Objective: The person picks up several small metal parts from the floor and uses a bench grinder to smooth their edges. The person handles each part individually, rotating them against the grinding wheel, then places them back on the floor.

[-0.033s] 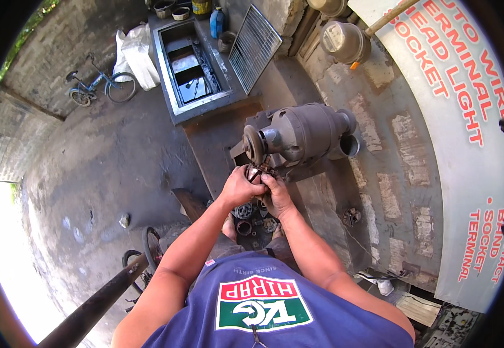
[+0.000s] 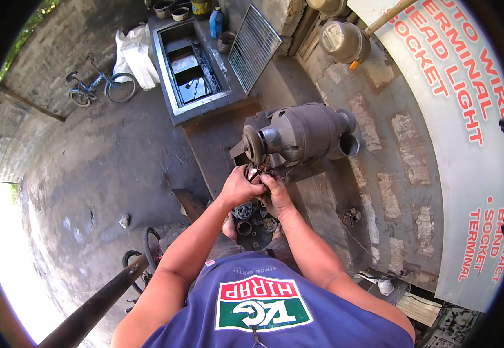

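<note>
My left hand (image 2: pixel 241 184) and my right hand (image 2: pixel 276 198) are close together in the middle, both closed around a small dark metal part (image 2: pixel 254 172) with a shiny spot. Its exact kind is too small and too covered by my fingers to make out. Just beyond my fingertips is the round wheel (image 2: pixel 253 144) of a bench grinder, with its large grey motor body (image 2: pixel 307 134) to the right. Whether the part touches the wheel I cannot tell. Below my hands, between my feet, lie several round metal machine parts (image 2: pixel 244 227).
A metal-rimmed basin (image 2: pixel 165 72) stands beyond the grinder, a wire grille (image 2: pixel 254 49) leaning beside it. A blue jug (image 2: pixel 216 23) is at the back. At far left stands a blue bicycle (image 2: pixel 92 86) near a white sack (image 2: pixel 138 55). A dark pole (image 2: pixel 98 298) crosses the lower left.
</note>
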Demonstrator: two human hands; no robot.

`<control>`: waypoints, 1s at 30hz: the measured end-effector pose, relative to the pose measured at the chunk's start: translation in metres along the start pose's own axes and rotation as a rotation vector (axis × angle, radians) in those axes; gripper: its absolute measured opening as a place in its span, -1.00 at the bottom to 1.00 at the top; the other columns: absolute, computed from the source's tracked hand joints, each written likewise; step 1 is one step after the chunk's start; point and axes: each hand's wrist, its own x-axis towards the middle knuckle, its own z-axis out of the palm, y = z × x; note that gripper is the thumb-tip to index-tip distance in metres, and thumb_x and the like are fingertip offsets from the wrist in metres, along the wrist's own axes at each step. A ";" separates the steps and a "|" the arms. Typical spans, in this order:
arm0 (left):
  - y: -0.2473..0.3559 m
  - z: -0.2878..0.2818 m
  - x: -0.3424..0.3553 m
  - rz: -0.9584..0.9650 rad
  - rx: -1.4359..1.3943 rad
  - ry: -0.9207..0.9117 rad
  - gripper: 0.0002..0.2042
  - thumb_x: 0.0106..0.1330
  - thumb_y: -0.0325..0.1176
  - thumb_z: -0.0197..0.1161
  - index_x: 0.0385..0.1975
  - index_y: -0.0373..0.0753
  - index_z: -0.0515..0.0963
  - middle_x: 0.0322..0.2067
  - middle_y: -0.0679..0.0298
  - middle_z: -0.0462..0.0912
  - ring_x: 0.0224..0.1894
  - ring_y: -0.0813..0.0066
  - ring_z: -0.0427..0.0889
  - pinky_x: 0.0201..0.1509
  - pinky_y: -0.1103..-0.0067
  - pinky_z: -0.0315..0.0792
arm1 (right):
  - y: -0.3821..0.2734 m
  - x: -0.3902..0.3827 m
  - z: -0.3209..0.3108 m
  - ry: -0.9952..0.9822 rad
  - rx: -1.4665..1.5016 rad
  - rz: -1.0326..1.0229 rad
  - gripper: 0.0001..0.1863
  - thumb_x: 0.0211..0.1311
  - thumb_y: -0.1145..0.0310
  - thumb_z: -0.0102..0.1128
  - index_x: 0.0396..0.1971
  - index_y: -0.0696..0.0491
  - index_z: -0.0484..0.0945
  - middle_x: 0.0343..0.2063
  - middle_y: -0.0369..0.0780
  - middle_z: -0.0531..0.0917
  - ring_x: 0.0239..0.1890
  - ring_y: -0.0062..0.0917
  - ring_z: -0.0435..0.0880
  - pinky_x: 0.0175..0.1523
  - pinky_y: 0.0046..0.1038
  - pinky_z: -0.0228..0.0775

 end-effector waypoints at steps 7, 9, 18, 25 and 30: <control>0.005 0.011 -0.025 0.155 0.153 0.126 -0.08 -0.11 -0.10 0.59 0.33 -0.46 0.53 0.13 -0.13 0.62 0.21 -0.11 0.67 0.41 0.24 0.54 | 0.004 -0.010 -0.005 -0.094 0.028 -0.105 -0.44 0.37 0.27 0.43 0.32 0.08 0.53 0.06 -0.24 0.75 0.11 -0.51 0.77 0.28 -0.37 0.67; 0.006 0.011 -0.022 0.122 0.154 0.117 -0.08 -0.10 -0.09 0.59 0.35 -0.45 0.52 0.14 -0.13 0.62 0.22 -0.11 0.67 0.42 0.24 0.54 | 0.005 -0.007 -0.006 -0.087 0.041 -0.096 -0.45 0.37 0.26 0.43 0.30 0.09 0.55 0.05 -0.25 0.75 0.09 -0.50 0.78 0.27 -0.38 0.67; 0.003 0.004 0.000 0.028 0.141 0.147 -0.11 -0.09 0.01 0.59 0.27 -0.43 0.60 0.17 -0.18 0.64 0.25 -0.09 0.68 0.42 0.25 0.54 | 0.005 0.012 0.002 -0.029 0.079 -0.050 -0.60 0.47 0.20 0.33 0.19 0.06 0.64 -0.04 -0.30 0.77 -0.03 -0.56 0.77 0.09 -0.43 0.69; -0.002 0.002 0.007 0.053 0.100 0.139 -0.19 -0.10 0.02 0.58 0.15 -0.44 0.65 0.06 -0.18 0.70 0.15 -0.08 0.73 0.35 0.24 0.56 | 0.005 0.014 0.007 0.049 0.071 -0.011 -0.64 0.47 0.16 0.35 0.12 0.03 0.67 -0.09 -0.35 0.76 -0.09 -0.60 0.75 -0.01 -0.45 0.68; -0.002 0.006 0.007 0.079 0.060 0.192 -0.28 -0.10 -0.02 0.57 0.04 -0.44 0.67 -0.04 -0.13 0.76 0.07 -0.03 0.77 0.27 0.23 0.59 | -0.002 0.014 0.006 0.099 -0.056 0.012 -0.57 0.49 0.12 0.33 0.21 0.04 0.65 0.00 -0.30 0.78 0.01 -0.52 0.78 0.12 -0.35 0.70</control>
